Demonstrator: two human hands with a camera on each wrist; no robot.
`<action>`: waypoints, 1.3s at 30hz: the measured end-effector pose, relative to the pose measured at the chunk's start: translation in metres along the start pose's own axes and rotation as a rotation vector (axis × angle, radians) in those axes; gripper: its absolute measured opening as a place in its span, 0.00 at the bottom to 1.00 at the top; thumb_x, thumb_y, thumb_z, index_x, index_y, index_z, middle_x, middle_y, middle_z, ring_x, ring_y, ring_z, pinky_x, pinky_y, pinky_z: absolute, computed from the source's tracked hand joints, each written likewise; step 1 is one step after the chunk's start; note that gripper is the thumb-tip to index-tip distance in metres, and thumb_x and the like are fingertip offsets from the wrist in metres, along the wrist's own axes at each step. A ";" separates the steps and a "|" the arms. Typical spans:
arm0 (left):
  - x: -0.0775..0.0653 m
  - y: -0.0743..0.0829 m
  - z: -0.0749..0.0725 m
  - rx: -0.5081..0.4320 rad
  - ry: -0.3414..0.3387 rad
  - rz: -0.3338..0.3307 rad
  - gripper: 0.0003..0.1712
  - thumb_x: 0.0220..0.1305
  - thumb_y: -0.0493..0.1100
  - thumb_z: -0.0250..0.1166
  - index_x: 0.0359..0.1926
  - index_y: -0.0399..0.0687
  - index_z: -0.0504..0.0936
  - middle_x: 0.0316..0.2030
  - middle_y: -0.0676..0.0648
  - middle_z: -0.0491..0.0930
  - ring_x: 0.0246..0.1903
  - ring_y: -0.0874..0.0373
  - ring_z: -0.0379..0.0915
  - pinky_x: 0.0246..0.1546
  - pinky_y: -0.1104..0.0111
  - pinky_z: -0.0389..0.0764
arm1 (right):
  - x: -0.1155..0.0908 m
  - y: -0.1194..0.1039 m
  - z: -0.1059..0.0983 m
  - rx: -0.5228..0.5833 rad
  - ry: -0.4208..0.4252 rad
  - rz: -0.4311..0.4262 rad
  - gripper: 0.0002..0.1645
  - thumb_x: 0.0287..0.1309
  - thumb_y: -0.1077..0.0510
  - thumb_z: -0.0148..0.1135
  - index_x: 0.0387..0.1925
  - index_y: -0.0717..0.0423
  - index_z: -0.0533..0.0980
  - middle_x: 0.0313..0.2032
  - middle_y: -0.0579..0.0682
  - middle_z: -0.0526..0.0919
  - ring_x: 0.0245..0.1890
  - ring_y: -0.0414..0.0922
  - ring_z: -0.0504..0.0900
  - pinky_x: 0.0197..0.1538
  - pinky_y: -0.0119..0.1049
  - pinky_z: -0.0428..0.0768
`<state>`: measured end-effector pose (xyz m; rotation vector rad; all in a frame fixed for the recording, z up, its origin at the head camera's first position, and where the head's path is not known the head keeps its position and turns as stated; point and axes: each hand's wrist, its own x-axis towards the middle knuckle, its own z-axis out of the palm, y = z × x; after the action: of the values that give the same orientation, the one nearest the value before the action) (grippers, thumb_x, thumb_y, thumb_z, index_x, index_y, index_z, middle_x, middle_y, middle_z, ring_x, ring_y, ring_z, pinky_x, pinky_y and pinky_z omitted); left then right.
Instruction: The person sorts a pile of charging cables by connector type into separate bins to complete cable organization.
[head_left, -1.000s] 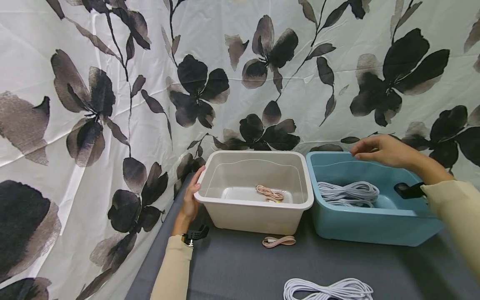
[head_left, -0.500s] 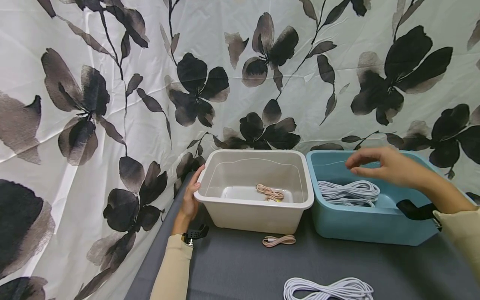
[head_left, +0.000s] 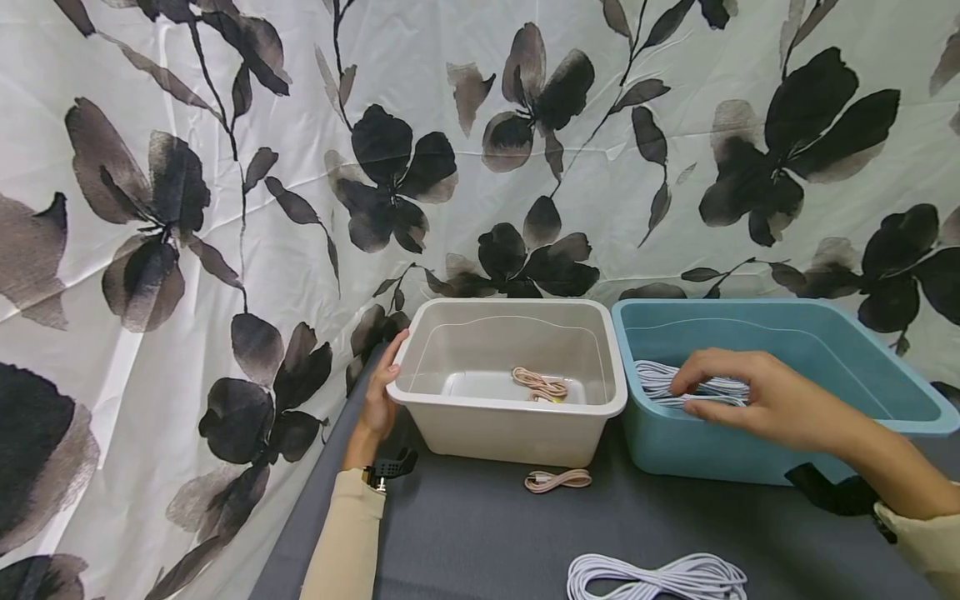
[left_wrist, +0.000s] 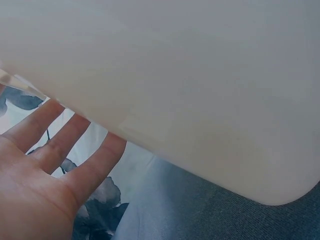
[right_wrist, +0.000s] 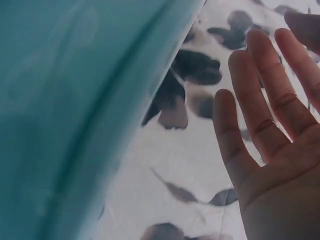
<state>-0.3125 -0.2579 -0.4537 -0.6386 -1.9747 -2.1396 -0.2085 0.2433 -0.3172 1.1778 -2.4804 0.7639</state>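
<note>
Inside beige bin (head_left: pixel 502 429), pink cable (head_left: pixel 536 382); inside blue bin (head_left: pixel 705 454), white cable (head_left: pixel 651 379).

The right grip (head_left: pixel 765 402) hovers near white cables (head_left: pixel 652 380) (they lie in the blue bin (head_left: pixel 705 446)).

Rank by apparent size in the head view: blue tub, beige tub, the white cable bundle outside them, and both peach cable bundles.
1. Blue tub
2. Beige tub
3. White cable bundle, partly out of frame
4. Outer peach cable bundle and inner peach cable bundle: too alike to rank
</note>
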 end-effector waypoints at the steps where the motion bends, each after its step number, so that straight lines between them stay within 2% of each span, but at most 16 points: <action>1: 0.000 0.000 0.000 0.001 0.001 0.000 0.41 0.66 0.49 0.41 0.81 0.55 0.55 0.80 0.46 0.54 0.70 0.46 0.57 0.60 0.67 0.71 | -0.003 -0.004 0.004 0.012 0.006 -0.006 0.25 0.50 0.66 0.76 0.46 0.38 0.83 0.42 0.33 0.84 0.43 0.30 0.80 0.47 0.19 0.74; 4: -0.001 0.000 0.001 -0.008 0.001 0.001 0.40 0.66 0.48 0.41 0.81 0.55 0.55 0.79 0.47 0.54 0.71 0.45 0.56 0.60 0.67 0.71 | -0.012 -0.012 0.018 0.068 0.013 -0.053 0.27 0.48 0.68 0.77 0.47 0.40 0.82 0.42 0.34 0.84 0.40 0.32 0.80 0.44 0.21 0.76; 8: 0.000 0.000 0.000 -0.020 -0.003 0.011 0.40 0.66 0.47 0.40 0.81 0.54 0.55 0.80 0.45 0.53 0.71 0.44 0.56 0.59 0.67 0.72 | -0.026 -0.020 0.038 0.163 -0.012 -0.063 0.28 0.50 0.67 0.76 0.49 0.38 0.81 0.42 0.33 0.83 0.40 0.32 0.81 0.44 0.24 0.77; 15: 0.002 -0.001 0.000 -0.034 -0.001 0.020 0.41 0.66 0.46 0.40 0.81 0.52 0.54 0.80 0.45 0.52 0.70 0.46 0.56 0.59 0.67 0.71 | -0.052 -0.016 0.075 0.291 -0.084 -0.001 0.20 0.58 0.61 0.72 0.50 0.40 0.80 0.44 0.35 0.83 0.40 0.33 0.81 0.42 0.29 0.80; 22: 0.000 0.000 0.000 -0.020 0.004 0.007 0.41 0.66 0.47 0.41 0.81 0.53 0.55 0.80 0.45 0.52 0.69 0.48 0.57 0.62 0.61 0.70 | -0.077 -0.007 0.110 0.386 -0.188 0.080 0.16 0.61 0.57 0.71 0.48 0.40 0.80 0.42 0.38 0.83 0.41 0.34 0.81 0.41 0.32 0.81; 28: 0.000 0.001 0.000 -0.026 0.009 0.006 0.41 0.66 0.47 0.41 0.81 0.52 0.54 0.80 0.44 0.53 0.68 0.46 0.58 0.61 0.59 0.71 | -0.089 -0.003 0.130 0.372 -0.225 0.034 0.15 0.60 0.58 0.72 0.47 0.42 0.81 0.41 0.38 0.83 0.41 0.34 0.81 0.40 0.33 0.79; 36: 0.003 0.003 0.003 -0.035 0.003 0.010 0.40 0.66 0.46 0.40 0.81 0.52 0.55 0.78 0.43 0.55 0.67 0.43 0.60 0.61 0.56 0.71 | -0.098 0.001 0.142 0.360 -0.366 0.098 0.15 0.60 0.51 0.71 0.48 0.37 0.81 0.44 0.34 0.82 0.42 0.31 0.76 0.40 0.32 0.77; 39: 0.002 0.003 0.003 -0.031 0.012 0.005 0.41 0.65 0.46 0.40 0.81 0.51 0.55 0.78 0.42 0.55 0.66 0.44 0.61 0.59 0.59 0.72 | -0.099 0.001 0.147 0.350 -0.391 0.102 0.14 0.59 0.50 0.71 0.47 0.35 0.81 0.44 0.32 0.80 0.42 0.30 0.74 0.39 0.32 0.75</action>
<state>-0.3129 -0.2551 -0.4502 -0.6328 -1.9351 -2.1705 -0.1524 0.2212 -0.4838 1.4453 -2.8197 1.1267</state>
